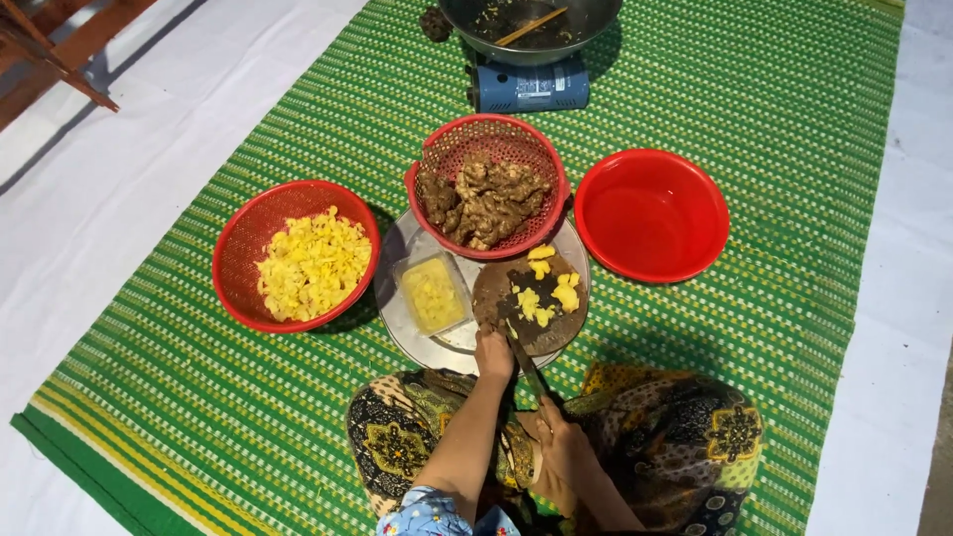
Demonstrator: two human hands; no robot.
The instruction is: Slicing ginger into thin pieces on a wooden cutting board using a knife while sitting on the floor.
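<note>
Both hands work: right hand (pixel 558 437) grips knife (pixel 527 369), left hand (pixel 493 354) seemingly pressing board (pixel 526 333).

The top edge cuts off the far rim of the dark pan (pixel 531 25) at the green mat's (pixel 248 397) far edge. The red mesh basket (pixel 486 184) hides the metal tray's (pixel 397 298) far side. The person's right hand (pixel 558 437) covers the knife (pixel 528 369) handle; what the left hand (pixel 493 354) presses at the wooden board's (pixel 531 298) near edge is too small to tell.

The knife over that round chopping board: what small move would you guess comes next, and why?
Probably a downward cut. The right hand holds the knife angled toward the wooden board, the left hand rests at its near edge, and yellow pieces already lie there.
</note>
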